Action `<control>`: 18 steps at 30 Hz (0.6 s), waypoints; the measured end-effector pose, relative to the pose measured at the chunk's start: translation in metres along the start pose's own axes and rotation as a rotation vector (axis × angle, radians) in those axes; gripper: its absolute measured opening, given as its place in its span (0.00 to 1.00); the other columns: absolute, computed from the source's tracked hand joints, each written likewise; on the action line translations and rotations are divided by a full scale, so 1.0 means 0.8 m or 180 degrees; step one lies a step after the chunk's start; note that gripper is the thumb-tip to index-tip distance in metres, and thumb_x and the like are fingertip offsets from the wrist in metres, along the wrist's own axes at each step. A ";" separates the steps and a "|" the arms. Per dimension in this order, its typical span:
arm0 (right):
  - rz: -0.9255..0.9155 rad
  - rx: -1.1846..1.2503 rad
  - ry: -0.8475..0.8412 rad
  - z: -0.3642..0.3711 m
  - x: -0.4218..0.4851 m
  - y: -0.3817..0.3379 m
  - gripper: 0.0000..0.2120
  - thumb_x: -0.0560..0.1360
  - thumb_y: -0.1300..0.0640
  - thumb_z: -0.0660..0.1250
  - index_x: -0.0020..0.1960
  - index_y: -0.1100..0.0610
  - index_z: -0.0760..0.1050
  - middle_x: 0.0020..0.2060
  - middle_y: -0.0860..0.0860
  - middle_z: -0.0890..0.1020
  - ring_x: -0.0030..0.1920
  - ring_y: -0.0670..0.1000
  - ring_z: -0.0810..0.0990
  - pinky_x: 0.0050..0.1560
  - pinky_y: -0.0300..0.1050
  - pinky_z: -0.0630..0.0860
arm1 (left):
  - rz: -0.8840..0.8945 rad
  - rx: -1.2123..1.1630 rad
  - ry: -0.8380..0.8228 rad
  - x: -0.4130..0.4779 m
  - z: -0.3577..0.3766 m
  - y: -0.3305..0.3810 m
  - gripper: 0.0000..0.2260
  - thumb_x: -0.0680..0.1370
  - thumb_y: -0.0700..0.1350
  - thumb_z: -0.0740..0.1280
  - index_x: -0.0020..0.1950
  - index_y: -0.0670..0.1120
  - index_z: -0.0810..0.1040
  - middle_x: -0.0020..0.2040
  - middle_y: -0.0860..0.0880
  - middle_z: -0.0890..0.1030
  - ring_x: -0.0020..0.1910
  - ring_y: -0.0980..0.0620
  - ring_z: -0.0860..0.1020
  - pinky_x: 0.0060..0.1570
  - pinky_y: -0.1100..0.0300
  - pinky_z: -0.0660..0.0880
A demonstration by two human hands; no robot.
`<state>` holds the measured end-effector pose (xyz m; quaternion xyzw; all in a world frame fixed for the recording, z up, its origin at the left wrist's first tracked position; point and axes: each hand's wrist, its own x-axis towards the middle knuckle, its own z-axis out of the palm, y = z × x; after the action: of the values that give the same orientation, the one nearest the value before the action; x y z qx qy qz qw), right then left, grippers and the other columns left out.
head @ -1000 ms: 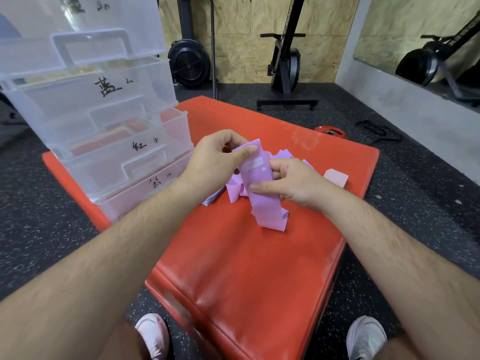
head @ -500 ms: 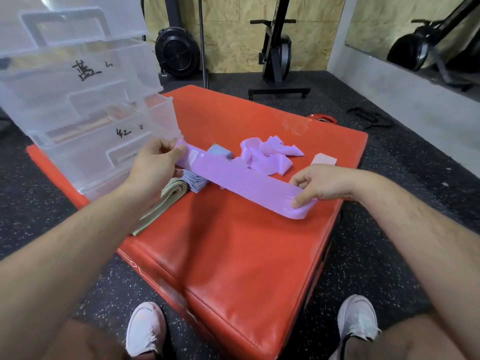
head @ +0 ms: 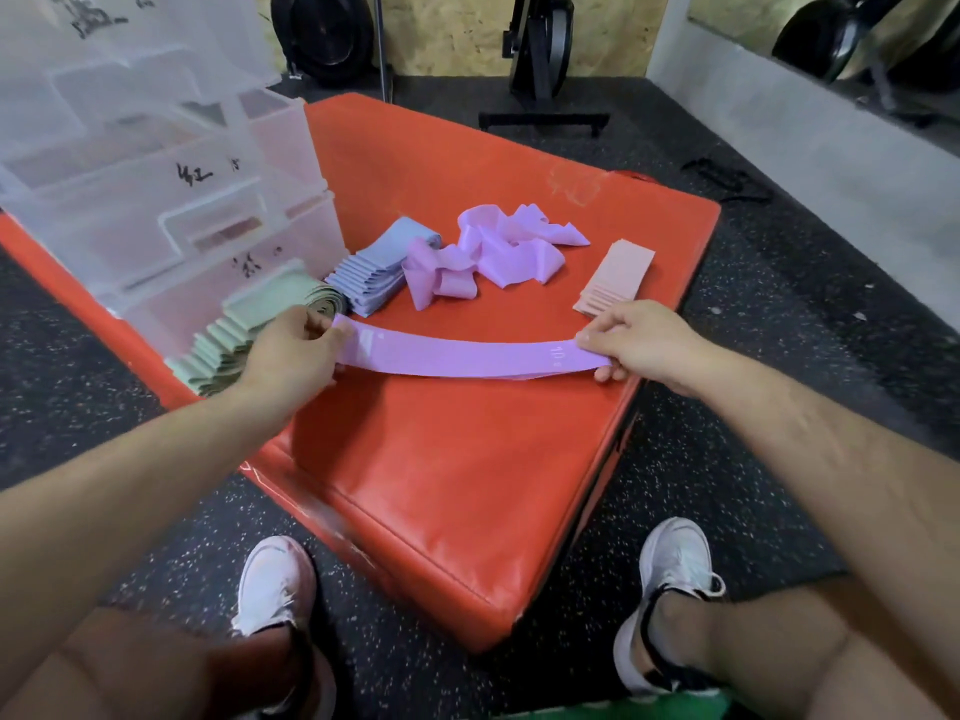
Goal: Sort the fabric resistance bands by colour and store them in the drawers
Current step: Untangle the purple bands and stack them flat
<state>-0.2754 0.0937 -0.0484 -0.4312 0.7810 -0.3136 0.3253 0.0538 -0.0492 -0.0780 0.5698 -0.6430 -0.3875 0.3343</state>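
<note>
Purple band (head: 467, 354) now stretches level between hands (head: 291, 350) (head: 636, 337).

near half of the red pad (head: 441, 485) gives you open room; drawer unit (head: 156, 163) walls off the left, band piles (head: 488, 252) crowd the back.

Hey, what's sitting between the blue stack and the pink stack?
A loose heap of purple bands lies between the blue stack and the pink stack, shown in the head view.

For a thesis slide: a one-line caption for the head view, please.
Left hand and right hand hold a purple fabric band outstretched over a red padded box, beside clear plastic drawers.
</note>
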 end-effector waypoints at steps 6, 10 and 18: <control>-0.0203 -0.0265 0.0505 0.018 -0.003 0.013 0.08 0.77 0.54 0.71 0.54 0.50 0.75 0.31 0.52 0.85 0.28 0.48 0.78 0.34 0.45 0.74 | 0.0435 0.0974 0.0192 -0.017 0.007 -0.009 0.10 0.79 0.50 0.65 0.46 0.44 0.76 0.39 0.47 0.78 0.38 0.46 0.75 0.36 0.55 0.68; -0.0346 -0.0316 0.0392 0.014 -0.008 0.008 0.13 0.72 0.53 0.73 0.53 0.42 0.75 0.31 0.49 0.84 0.33 0.47 0.82 0.39 0.44 0.75 | 0.0641 0.0929 0.0178 -0.015 0.010 -0.012 0.08 0.78 0.48 0.67 0.46 0.44 0.76 0.38 0.50 0.78 0.36 0.50 0.75 0.35 0.57 0.70; -0.0434 -0.1606 0.0307 0.009 -0.010 0.001 0.05 0.72 0.56 0.70 0.40 0.47 0.81 0.39 0.42 0.80 0.41 0.46 0.79 0.38 0.42 0.73 | 0.1138 0.1596 0.0031 -0.015 0.005 -0.022 0.07 0.73 0.35 0.65 0.48 0.44 0.78 0.49 0.48 0.69 0.50 0.47 0.69 0.51 0.59 0.65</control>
<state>-0.2665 0.0995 -0.0511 -0.5348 0.8182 -0.1504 0.1482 0.0600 -0.0376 -0.0949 0.5143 -0.8070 -0.1491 0.2492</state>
